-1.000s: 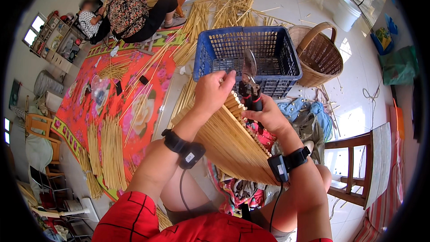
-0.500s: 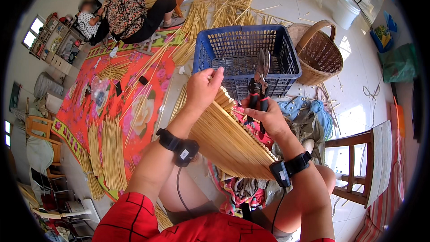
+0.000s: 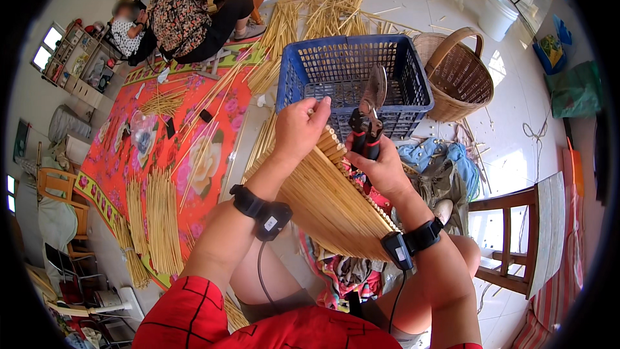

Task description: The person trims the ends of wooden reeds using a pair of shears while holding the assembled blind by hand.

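My left hand (image 3: 300, 126) is closed at the upper end of a slatted panel of pale sticks (image 3: 323, 207), its thumb and fingers pinching a small pale stick end. My right hand (image 3: 381, 165) grips black-and-red handled metal shears (image 3: 368, 123), held upright just right of the panel's top edge, blades pointing away from me over the near side of a blue plastic crate (image 3: 303, 58). The panel slants down toward my right wrist, above a heap of bright cloth (image 3: 336, 284) between my legs.
A wicker basket (image 3: 455, 84) and white bucket (image 3: 500, 16) stand right, above a wooden stool (image 3: 542, 239). Stick bundles (image 3: 161, 220) lie on a red floral mat (image 3: 110, 155). Two people (image 3: 187, 19) sit at the upper left. Loose sticks (image 3: 336, 10) lie beyond the crate.
The shears have moved slightly right and up since a second ago; their blades looked parted half a second ago and are closer together now. My left hand has shifted slightly up and left overall.
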### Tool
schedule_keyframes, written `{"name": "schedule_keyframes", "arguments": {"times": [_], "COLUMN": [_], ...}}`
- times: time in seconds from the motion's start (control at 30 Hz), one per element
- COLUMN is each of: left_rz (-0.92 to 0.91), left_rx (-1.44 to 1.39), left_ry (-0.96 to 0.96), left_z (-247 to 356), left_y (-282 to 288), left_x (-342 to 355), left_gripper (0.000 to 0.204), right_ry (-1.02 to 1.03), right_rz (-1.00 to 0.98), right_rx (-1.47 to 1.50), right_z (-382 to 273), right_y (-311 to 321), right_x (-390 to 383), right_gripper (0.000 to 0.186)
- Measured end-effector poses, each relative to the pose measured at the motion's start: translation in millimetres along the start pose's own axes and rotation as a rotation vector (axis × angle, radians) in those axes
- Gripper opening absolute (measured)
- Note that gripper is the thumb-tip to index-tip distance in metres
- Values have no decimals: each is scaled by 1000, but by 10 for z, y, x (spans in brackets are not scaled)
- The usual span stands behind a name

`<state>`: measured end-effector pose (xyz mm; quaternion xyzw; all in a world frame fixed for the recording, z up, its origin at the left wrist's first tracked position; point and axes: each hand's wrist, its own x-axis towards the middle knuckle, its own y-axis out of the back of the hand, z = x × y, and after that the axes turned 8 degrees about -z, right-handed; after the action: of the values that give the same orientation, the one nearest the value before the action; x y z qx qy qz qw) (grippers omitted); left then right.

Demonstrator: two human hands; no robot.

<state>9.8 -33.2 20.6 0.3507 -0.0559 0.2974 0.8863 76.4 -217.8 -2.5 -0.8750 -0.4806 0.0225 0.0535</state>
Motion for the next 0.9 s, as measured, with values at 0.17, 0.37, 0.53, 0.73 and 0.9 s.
{"name": "schedule_keyframes", "arguments": {"times": [0.17,0.37,0.53,0.73,0.9], "left_rz": [12,-29,-31,22,27], "left_rx": [27,16,-4,-72,-25], "left_ry": [-14,-22,-80,-31,46], "left_z": [-6,-6,25,-172,-346], "left_y": [-3,-14,-39,32,171], "left_x": [3,-12,-23,24,47], "left_gripper": [44,45,45,43,43], "right_ry": [-10,-65,-303,-389,-363], "right_rz": [18,107,241,229,186], "right_rx": [-14,-54,-320,-671,-787], "right_z": [50,191,537,226,169], "right_y": [1,-20,91,188,294], "right_x": [56,113,148,-163,-506], "right_gripper": [18,18,29,54,63]}}
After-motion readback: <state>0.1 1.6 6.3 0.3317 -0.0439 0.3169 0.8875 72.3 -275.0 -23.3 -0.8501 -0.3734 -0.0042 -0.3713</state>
